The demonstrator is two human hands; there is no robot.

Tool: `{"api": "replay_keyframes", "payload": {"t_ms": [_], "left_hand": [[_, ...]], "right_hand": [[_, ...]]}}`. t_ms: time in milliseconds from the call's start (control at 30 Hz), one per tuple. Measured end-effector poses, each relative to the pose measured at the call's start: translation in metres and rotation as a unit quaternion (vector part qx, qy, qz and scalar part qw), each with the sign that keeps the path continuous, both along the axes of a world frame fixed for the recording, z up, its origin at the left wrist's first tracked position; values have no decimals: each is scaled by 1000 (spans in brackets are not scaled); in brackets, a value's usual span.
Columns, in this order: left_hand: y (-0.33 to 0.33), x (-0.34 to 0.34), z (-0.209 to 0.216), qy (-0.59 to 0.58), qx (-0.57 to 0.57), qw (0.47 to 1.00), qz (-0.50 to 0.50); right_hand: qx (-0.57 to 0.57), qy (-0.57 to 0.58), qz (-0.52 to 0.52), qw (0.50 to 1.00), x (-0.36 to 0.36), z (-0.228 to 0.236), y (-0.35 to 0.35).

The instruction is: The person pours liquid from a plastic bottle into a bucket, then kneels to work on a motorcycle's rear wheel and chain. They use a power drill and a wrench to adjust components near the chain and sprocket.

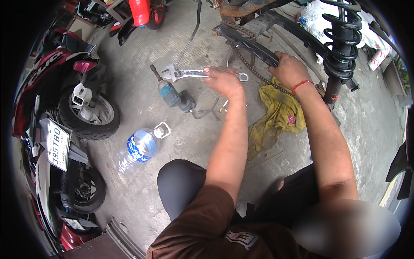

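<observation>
My left hand is closed around an adjustable wrench, its wide jaw pointing left and its ring end showing past my palm. With a red string bracelet at the wrist, my right hand grips the near end of a long black bar on the motorcycle frame; the fingertips are partly hidden. A drive chain hangs below the bar and runs under my right wrist. Beneath it, a crumpled yellow cloth lies on the floor. Left of my left hand lies a teal and black cordless impact driver.
A black coil-spring shock absorber rises close to my right forearm. A large clear plastic bottle lies left of my knee. Parked motorcycles, one with a fat rear tyre, line the left side. Small metal pieces lie on the concrete floor.
</observation>
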State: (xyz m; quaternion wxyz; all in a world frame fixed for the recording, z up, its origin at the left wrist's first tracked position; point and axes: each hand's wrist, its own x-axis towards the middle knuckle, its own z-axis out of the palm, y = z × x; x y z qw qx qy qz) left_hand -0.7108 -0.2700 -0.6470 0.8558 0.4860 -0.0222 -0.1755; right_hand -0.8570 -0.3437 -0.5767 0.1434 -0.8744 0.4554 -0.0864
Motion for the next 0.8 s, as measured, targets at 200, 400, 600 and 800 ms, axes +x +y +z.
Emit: {"api": "replay_keyframes", "payload": {"t_ms": [200, 400, 600, 800], "left_hand": [[-14, 0, -36, -33, 30, 990, -137], [29, -53, -137, -86, 506, 855, -68], [2, 15, -93, -260, 316, 912, 10], [-53, 109, 1, -365, 326, 860, -149]], "right_hand": [[-1, 6, -4, 1000, 2, 3, 0], [32, 17, -11, 999, 1, 11, 4], [27, -9, -10, 1000, 0, 5, 3], [29, -17, -10, 999, 2, 0, 0]]}}
